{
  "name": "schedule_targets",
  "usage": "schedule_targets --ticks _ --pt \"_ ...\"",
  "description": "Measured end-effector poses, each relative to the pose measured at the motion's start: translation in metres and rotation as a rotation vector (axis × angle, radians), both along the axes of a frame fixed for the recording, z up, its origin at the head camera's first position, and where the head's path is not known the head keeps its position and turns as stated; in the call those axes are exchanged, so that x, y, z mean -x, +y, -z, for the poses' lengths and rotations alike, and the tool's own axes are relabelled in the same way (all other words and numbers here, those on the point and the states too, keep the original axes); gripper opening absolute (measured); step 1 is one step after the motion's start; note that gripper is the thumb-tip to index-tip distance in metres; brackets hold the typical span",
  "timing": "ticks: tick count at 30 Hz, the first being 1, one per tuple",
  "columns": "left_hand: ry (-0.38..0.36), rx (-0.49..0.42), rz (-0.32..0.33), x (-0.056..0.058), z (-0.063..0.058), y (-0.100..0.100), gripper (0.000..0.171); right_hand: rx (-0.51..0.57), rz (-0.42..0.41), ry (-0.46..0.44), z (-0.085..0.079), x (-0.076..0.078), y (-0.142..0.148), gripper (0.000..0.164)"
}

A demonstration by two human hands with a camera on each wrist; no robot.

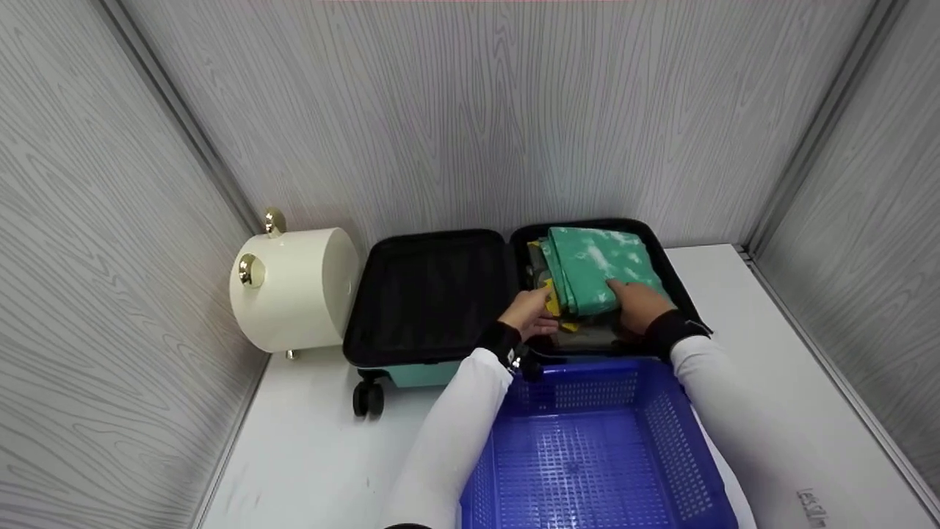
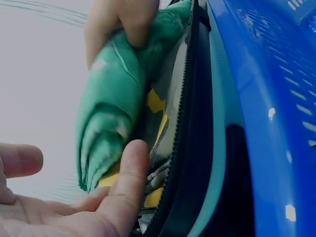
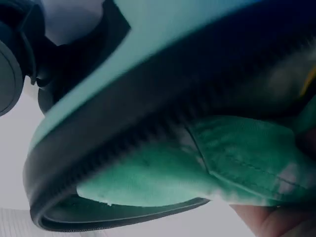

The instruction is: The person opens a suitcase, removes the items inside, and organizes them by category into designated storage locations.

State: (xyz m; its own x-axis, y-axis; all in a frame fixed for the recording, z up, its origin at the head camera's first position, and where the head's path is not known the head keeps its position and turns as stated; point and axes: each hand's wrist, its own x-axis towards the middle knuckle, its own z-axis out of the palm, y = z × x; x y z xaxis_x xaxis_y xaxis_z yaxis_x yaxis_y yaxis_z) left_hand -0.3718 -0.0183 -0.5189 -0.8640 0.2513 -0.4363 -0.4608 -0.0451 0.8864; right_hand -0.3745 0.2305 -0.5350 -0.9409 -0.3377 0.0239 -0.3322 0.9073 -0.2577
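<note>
A folded green cloth [image 1: 596, 264] with white patches lies on a dark, yellow-marked fabric [image 1: 552, 300] in the right half of an open suitcase [image 1: 433, 294]. My right hand [image 1: 640, 303] grips the cloth near its front right corner, thumb on top; its other fingers are mostly hidden. At the cloth's left edge is my left hand [image 1: 530, 316], its fingers reaching toward the yellow-marked fabric. In the left wrist view, that hand's fingers [image 2: 131, 173] are extended and spread beside the cloth's stacked folds. Stitching shows on the cloth [image 3: 247, 158] in the right wrist view.
A blue plastic basket [image 1: 573, 455] stands in front of the suitcase's right half. To the left, a cream cylindrical object [image 1: 286, 290] with gold knobs lies on the white table [image 1: 301, 448]. The suitcase's black wheels [image 1: 369, 398] face forward. Grey panels [image 1: 470, 110] enclose the back and sides.
</note>
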Motion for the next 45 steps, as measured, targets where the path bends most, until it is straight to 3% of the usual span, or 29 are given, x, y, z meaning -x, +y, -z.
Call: schedule_targets --ticks 4,11,15,19,23,25,27,32,35,40,42,45 --pt "0.029 -0.008 0.049 0.0 0.0 0.001 0.068 0.044 0.018 -0.004 -0.018 0.0 0.007 0.065" --pt "-0.034 -0.263 0.067 -0.002 0.0 0.007 0.084 0.067 -0.036 0.12 -0.048 -0.008 0.01 0.054" --pt "-0.064 -0.37 0.032 0.0 -0.001 0.008 0.087 0.076 -0.119 0.223 -0.056 -0.026 0.004 0.052" --pt "-0.064 -0.389 0.005 0.003 -0.002 0.005 0.074 0.043 -0.2 0.339 -0.052 -0.053 -0.005 0.05" --pt "-0.042 -0.279 0.016 0.002 -0.002 0.001 0.05 -0.011 -0.271 0.437 -0.044 -0.081 -0.016 0.045" --pt "-0.018 -0.203 0.031 0.0 -0.002 -0.002 0.047 -0.048 -0.293 0.45 -0.04 -0.093 -0.021 0.045" --pt "0.024 -0.114 0.048 -0.003 -0.004 -0.003 0.052 -0.091 -0.309 0.448 -0.037 -0.103 -0.025 0.046" --pt "0.127 0.069 0.095 -0.007 -0.008 -0.006 0.083 -0.182 -0.316 0.397 -0.031 -0.119 -0.032 0.051" --pt "0.163 0.159 0.122 -0.011 -0.011 -0.009 0.095 -0.211 -0.325 0.36 -0.028 -0.124 -0.035 0.055" --pt "0.246 0.283 0.157 -0.018 -0.016 -0.009 0.095 -0.208 -0.37 0.269 -0.028 -0.125 -0.034 0.058" --pt "0.291 0.318 0.171 -0.018 -0.019 -0.01 0.095 -0.168 -0.379 0.206 -0.033 -0.12 -0.03 0.061" --pt "0.383 0.294 0.186 -0.018 -0.026 -0.011 0.093 -0.03 -0.369 0.11 -0.044 -0.107 -0.019 0.063"
